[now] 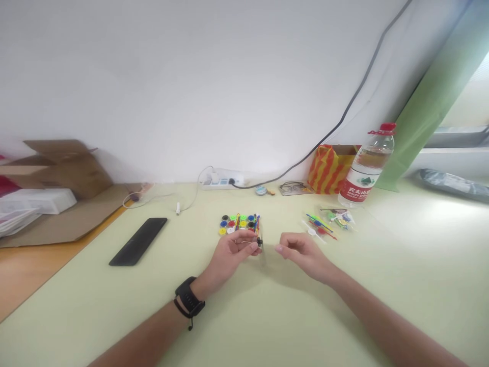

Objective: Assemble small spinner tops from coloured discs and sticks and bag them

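My left hand (237, 248), with a black band at the wrist, pinches a small dark piece (260, 241) between thumb and fingertips. A thin pale strand (244, 241) shows by its fingers; whether it belongs to the piece I cannot tell. To the right, apart from it, my right hand (301, 252) is closed, thumb against forefinger; what it may hold is too small to make out. Just beyond my left hand lie several round coloured discs (223, 224) in rows, with thin coloured plastic sticks (257, 222) among them, partly hidden by the hand.
Loose coloured sticks (321, 224) lie beside a clear bag (342, 219) of small parts. Behind them stand a water bottle (367, 168) and a striped bag (328, 168). A power strip (223, 179) lies along the wall. Leftward are a black slab (138, 242) and a cardboard box (72, 168).
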`<state>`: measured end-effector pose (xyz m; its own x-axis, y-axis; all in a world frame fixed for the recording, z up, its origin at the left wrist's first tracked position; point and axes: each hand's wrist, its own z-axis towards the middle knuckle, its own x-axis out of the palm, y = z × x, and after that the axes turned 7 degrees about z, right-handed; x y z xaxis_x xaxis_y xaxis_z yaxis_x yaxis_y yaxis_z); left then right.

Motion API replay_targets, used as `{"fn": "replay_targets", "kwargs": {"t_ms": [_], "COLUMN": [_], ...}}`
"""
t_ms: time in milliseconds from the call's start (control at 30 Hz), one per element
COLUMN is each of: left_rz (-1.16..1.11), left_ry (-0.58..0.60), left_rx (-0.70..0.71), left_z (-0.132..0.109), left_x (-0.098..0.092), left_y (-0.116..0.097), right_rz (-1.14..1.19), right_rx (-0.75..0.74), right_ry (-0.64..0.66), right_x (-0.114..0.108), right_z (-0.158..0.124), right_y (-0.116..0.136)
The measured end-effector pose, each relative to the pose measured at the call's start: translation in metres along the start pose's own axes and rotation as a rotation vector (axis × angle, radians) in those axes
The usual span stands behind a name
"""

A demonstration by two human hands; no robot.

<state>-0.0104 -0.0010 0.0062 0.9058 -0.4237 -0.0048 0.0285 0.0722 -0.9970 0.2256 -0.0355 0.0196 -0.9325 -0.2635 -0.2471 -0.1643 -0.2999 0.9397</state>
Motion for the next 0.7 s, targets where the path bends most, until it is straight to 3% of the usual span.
{"fn": "replay_targets", "kwargs": {"t_ms": [167, 333, 500, 700], "left_rz": [-0.039, -0.24, -0.373, -0.465], "left_ry": [-0.027, -0.062, -0.082, -0.103], "left_rx": [-0.051, -0.126, -0.142, -0.102], "left_z": [0.0, 0.0, 0.005, 0.01], "left_x": [-0.001, -0.006, -0.013, -0.022], "left_y": [0.0, -0.002, -0.007, -0.015], "right_rz": [-0.651, -1.037, -0.985, -0.797], "right_rx": [-0.106, 0.079, 0.113, 0.007], "right_ry": [-0.299, -0.44, -0.284, -0.086], "right_x": [-0.032, -0.073, -0.083, -0.067], "right_z": [0.007, 0.006, 0.002, 0.003], "right_y": [-0.023, -0.063, -0.082, -0.07]}}
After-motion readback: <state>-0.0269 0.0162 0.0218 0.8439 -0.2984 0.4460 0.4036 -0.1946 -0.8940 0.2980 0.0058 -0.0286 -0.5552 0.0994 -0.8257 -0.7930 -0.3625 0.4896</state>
